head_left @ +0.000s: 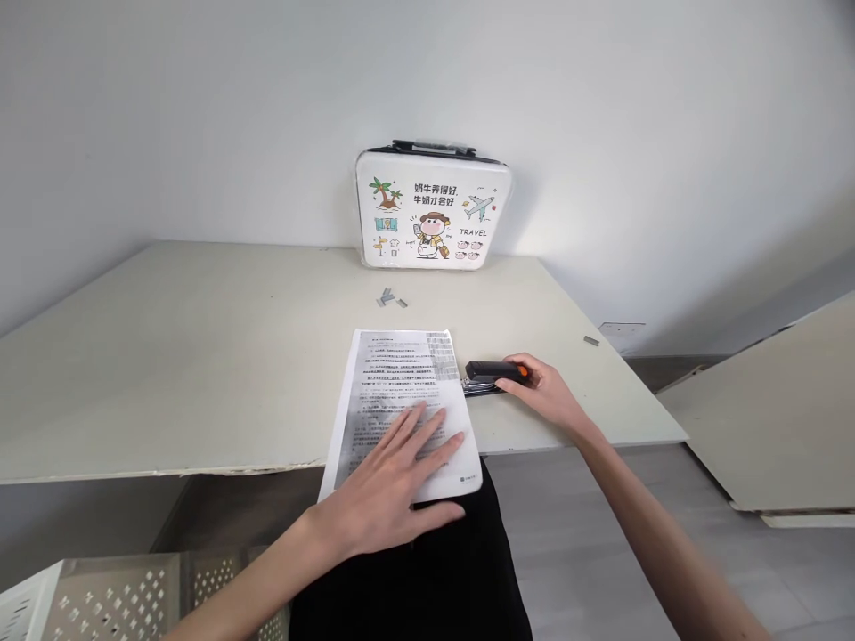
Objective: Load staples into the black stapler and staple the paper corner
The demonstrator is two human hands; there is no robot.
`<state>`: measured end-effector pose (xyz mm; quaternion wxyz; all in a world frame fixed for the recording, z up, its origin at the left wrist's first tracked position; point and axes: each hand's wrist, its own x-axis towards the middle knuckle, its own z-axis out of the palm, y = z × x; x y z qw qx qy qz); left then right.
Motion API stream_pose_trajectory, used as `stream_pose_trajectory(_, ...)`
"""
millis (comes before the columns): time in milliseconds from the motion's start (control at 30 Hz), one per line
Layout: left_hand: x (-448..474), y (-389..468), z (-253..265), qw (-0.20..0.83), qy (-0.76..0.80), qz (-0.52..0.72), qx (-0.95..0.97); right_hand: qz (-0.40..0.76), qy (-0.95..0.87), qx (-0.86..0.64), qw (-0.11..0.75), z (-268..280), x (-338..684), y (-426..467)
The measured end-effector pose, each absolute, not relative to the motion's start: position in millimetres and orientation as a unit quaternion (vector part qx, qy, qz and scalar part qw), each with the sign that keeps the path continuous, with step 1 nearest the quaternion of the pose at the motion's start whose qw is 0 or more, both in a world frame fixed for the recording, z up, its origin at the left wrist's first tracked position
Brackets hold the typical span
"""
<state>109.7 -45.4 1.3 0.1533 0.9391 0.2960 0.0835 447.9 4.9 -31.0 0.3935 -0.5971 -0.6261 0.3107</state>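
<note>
A printed sheet of paper (401,365), perhaps more than one, lies on the table and hangs past its front edge. My left hand (394,481) rests flat on its lower part with fingers spread, covering some of the text. To the right, my right hand (541,390) grips the back end of a black stapler (491,372) with an orange part. The stapler lies low over the tabletop, its front end at the paper's right edge; whether paper sits between its jaws I cannot tell.
A white cartoon-printed case (433,214) with a black handle leans against the wall. Several staple strips (388,298) lie before it, and another strip (591,340) is near the right edge of the table (200,374). A perforated basket (113,596) stands below left.
</note>
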Motion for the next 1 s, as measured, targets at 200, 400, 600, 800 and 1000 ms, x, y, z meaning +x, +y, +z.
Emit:
stream_pose_trajectory(200, 126, 22, 20, 0.170, 0.305, 0.116, 0.930, 0.291, -0.671, -0.581, 0.357, -17, 451, 9)
stream_pose_trajectory(400, 156, 85, 1, 0.182, 0.268, 0.067, 0.944, 0.196, -0.717, -0.601, 0.296, 13, 431, 19)
stream_pose_trajectory(600, 173, 81, -15, 0.205, 0.255, 0.054, 0.943, 0.207, -0.754, -0.579, 0.232, 31, 397, 33)
stream_pose_trajectory(800, 176, 70, -19, 0.199, 0.267, 0.067, 0.940, 0.247, -0.735, -0.611, 0.159, 39, 381, 41)
stream_pose_trajectory(1000, 179, 68, -24, 0.189, 0.276, 0.085, 0.939, 0.234, -0.730, -0.627, 0.140, 36, 378, 41)
